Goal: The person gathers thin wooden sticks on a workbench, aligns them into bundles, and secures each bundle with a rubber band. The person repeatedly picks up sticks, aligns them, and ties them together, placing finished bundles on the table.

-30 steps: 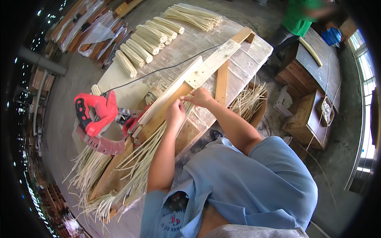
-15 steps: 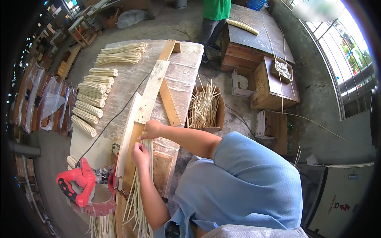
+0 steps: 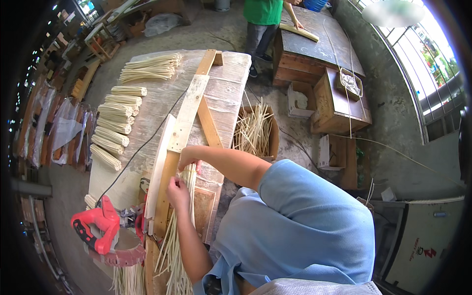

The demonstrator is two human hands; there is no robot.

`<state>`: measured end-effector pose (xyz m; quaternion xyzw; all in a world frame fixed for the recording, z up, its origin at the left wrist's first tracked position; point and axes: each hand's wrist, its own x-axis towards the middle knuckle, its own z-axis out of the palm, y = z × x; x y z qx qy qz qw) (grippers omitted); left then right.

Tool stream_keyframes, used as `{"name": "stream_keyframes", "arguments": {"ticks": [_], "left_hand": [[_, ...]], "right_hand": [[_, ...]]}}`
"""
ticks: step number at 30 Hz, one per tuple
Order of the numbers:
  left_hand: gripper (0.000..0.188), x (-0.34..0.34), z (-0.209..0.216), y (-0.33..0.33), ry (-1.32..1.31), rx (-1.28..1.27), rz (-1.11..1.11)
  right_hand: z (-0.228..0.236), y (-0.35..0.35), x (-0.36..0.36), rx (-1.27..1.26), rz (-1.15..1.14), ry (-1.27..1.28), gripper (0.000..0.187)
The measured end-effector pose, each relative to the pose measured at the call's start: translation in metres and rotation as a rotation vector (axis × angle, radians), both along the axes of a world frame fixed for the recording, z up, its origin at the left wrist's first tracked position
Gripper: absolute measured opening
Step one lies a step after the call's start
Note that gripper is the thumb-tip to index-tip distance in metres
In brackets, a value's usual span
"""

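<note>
A long bundle of pale cane sticks (image 3: 190,178) lies along the wooden rail in front of me, its loose ends trailing toward my body. My right hand (image 3: 190,158) is bent round the far end of the bundle, fingers curled over it. Just nearer, my left hand (image 3: 178,191) is closed at the bundle's left side, thumb and fingers drawn together on the sticks. A wooden fence board (image 3: 160,169) runs along the left of the bundle. Close by on the left stands a red miter saw (image 3: 103,226); its blade area is partly hidden.
Several tied cane bundles (image 3: 112,123) line the table's left side, with a loose pile (image 3: 150,67) farther back. A black cable (image 3: 156,132) crosses the tabletop. A carton of offcuts (image 3: 254,132) stands right of the table. Beyond, a person in green (image 3: 265,14) touches sticks on another table.
My right hand has turned over the bundle's far end, and the bundle has shifted slightly right and shows more. The person in green has reached a hand onto the sticks at the far table.
</note>
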<state>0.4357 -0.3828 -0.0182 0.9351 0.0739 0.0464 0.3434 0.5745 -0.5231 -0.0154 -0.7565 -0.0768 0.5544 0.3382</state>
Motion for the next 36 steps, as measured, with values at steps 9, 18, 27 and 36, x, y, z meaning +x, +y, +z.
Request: {"name": "stream_keyframes", "arguments": {"ticks": [9, 18, 27, 36], "left_hand": [[0.012, -0.004, -0.004, 0.002, 0.044, -0.127, 0.064], [0.01, -0.003, -0.026, 0.007, -0.101, -0.058, 0.139], [0.009, -0.011, -0.03, -0.003, -0.168, -0.111, 0.371], [0.008, -0.019, -0.003, -0.02, -0.209, -0.133, 0.343]], "right_hand": [[-0.021, 0.008, 0.03, -0.023, 0.059, 0.351, 0.053], [-0.066, -0.026, -0.016, 0.38, -0.328, 0.75, 0.091], [-0.09, -0.025, -0.102, 1.09, -0.881, 0.617, 0.082], [-0.055, 0.017, -0.119, 1.013, -1.25, 0.621, 0.05]]}}
